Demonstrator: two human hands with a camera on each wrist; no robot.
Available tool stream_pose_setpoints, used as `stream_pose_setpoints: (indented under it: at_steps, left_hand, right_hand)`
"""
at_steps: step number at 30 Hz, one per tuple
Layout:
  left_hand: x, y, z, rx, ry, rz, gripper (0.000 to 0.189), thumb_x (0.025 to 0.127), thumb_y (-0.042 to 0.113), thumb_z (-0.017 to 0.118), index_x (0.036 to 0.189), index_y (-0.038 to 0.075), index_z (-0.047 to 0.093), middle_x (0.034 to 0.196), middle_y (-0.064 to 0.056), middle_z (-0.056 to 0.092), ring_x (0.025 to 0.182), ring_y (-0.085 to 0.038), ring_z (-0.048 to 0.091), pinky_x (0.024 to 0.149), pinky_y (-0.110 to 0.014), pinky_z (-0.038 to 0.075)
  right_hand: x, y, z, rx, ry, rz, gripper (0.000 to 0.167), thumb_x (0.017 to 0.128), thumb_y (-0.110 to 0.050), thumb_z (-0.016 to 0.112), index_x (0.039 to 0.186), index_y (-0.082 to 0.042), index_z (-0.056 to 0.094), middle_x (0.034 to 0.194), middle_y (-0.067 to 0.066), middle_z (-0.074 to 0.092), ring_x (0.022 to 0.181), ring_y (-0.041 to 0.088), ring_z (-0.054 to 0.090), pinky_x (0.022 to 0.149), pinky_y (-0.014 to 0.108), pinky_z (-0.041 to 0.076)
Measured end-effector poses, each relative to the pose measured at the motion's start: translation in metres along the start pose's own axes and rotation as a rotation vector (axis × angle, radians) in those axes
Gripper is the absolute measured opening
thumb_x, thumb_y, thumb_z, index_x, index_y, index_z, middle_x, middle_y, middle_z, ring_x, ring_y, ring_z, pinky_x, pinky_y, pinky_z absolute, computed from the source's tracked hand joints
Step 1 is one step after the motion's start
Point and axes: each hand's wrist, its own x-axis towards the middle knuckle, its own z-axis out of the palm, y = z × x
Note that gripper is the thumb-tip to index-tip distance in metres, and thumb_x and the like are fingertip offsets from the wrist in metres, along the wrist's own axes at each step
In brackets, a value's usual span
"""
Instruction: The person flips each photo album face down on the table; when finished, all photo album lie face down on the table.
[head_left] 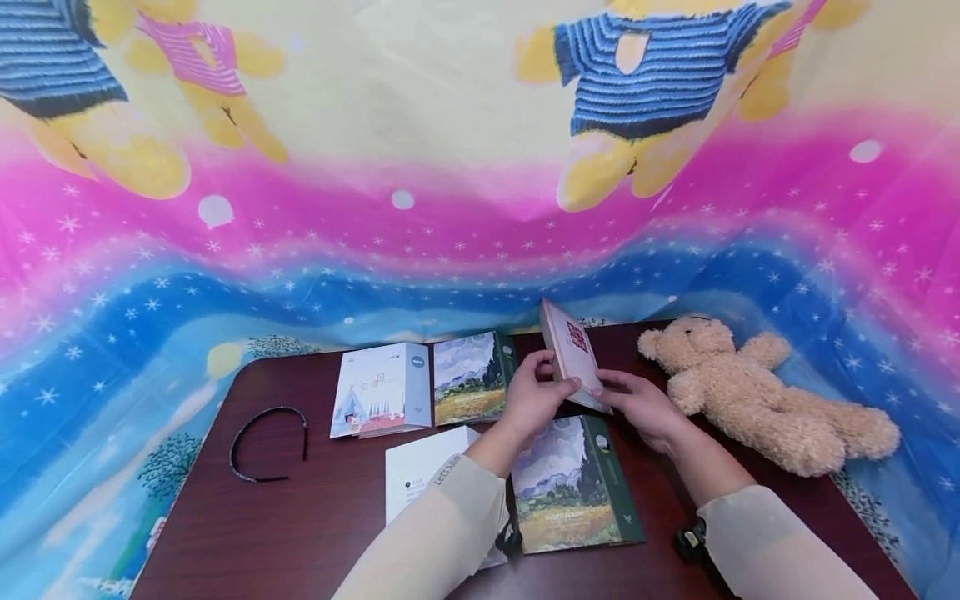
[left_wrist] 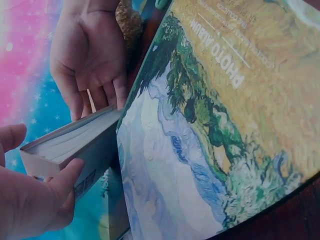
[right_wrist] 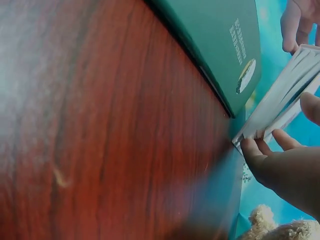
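Observation:
A thin book [head_left: 567,354] with a pale pink cover and a dark red square print stands tilted above the table between my hands. My left hand [head_left: 534,396] grips its left side, thumb across the cover. At the lower right corner, my right hand [head_left: 648,408] pinches the book. The left wrist view shows the page edges of the book [left_wrist: 75,135] between both hands. In the right wrist view, fingers [right_wrist: 257,155] of my right hand lie along its lower edge. Just below, a photo album [head_left: 562,492] with a painted landscape cover and green spine lies flat.
A second landscape album [head_left: 468,375] and a white illustrated album [head_left: 381,387] lie at the back. A white booklet [head_left: 408,467] is partly hidden under my left forearm. A black headband [head_left: 238,442] lies left on the table [head_left: 202,517]; a teddy bear [head_left: 765,400] lies right.

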Motion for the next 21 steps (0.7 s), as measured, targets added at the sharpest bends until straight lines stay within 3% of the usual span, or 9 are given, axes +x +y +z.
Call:
stream_pose_setpoints:
  at_steps: [13,21]
  left_hand:
    - [-0.001,0.004,-0.002,-0.003,0.032,0.018,0.057,0.087,0.019,0.083,0.138,0.016,0.057,0.128,-0.009,0.059,0.110,-0.023,0.067,0.088,-0.042,0.059]
    - [-0.003,0.007,-0.003,0.058,0.041,0.042,0.055,0.089,0.021,0.080,0.139,0.019,0.057,0.132,-0.006,0.059,0.105,-0.018,0.067,0.086,-0.042,0.060]
  right_hand:
    - [0.004,-0.003,0.009,0.036,-0.029,-0.020,0.061,0.104,-0.024,0.064,0.156,-0.001,0.042,0.152,0.023,0.047,0.130,0.034,0.053,0.109,0.051,0.042]
    - [0.006,-0.009,0.015,0.059,-0.061,-0.026,0.058,0.104,-0.023,0.064,0.155,-0.003,0.045,0.152,0.021,0.049,0.132,0.032,0.054,0.111,0.053,0.042]
